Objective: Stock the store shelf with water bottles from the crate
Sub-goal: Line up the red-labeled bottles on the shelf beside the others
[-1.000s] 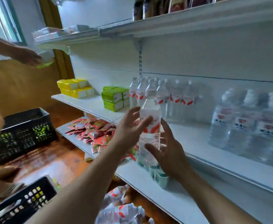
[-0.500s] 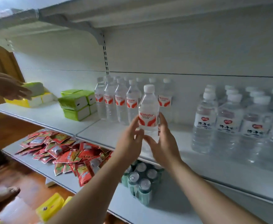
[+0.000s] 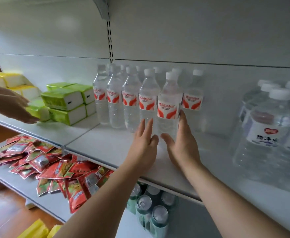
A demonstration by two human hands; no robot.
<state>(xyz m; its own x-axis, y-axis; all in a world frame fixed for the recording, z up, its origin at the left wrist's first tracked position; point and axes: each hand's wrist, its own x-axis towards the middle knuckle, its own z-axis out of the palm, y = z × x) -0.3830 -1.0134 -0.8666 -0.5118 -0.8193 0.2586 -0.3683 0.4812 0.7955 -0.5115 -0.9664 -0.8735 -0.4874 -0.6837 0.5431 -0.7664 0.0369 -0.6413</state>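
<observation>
On the white middle shelf (image 3: 106, 148), a clear water bottle (image 3: 168, 109) with a red-and-white label is seen upright at the right end of the front row of matching bottles (image 3: 122, 102), set back from the shelf's front edge. Both forearms are extended forward over that edge. The left hand (image 3: 143, 148) is held with fingers straight and spread beside the bottle's lower left, released; the right hand (image 3: 182, 143) is laid along its right side, fingers extended upward against the plastic, thumb near its base, nothing clenched. Larger jugs (image 3: 269, 127) are grouped toward the shelf's right end. Green tissue packs (image 3: 67, 102) are stacked at the left, where another person's hand (image 3: 12, 105) is reaching.
</observation>
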